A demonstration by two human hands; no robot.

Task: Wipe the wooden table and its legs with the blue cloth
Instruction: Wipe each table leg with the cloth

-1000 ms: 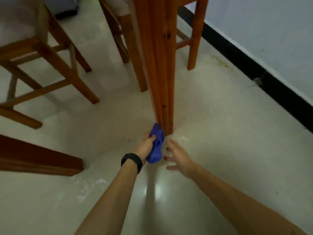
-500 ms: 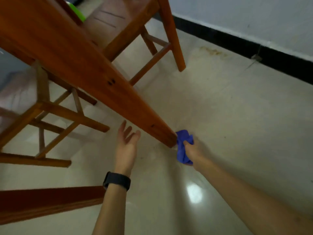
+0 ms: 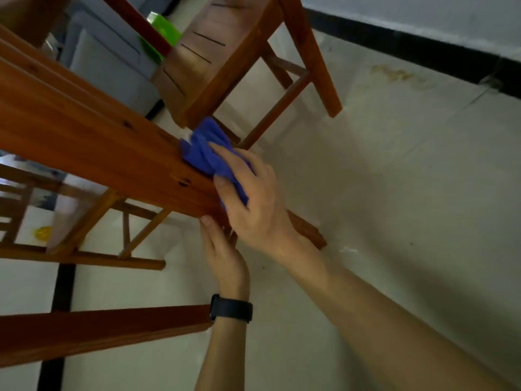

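The pale tiled floor (image 3: 394, 193) fills most of my view, with a dark skirting band along the far wall. Across it runs the wooden table leg (image 3: 93, 142), slanted in the picture from upper left down to its foot near the middle. Behind it stands a wooden chair (image 3: 214, 52), and a second chair (image 3: 84, 244) sits at the left.

My right hand (image 3: 253, 204) presses the bunched blue cloth (image 3: 205, 153) flat against the leg's upper face, fingers spread over it and thumb curled round the edge. My left hand (image 3: 225, 258), with a black wristband (image 3: 230, 308), cups the leg from below, fingers partly closed on the wood and holding nothing else.

As I judge it, the cloth could ride off the narrow face and miss the edges, since it is wadded, not spread. The chair close behind could catch my knuckles on a long stroke.

I can read no brand, label or writing anywhere.
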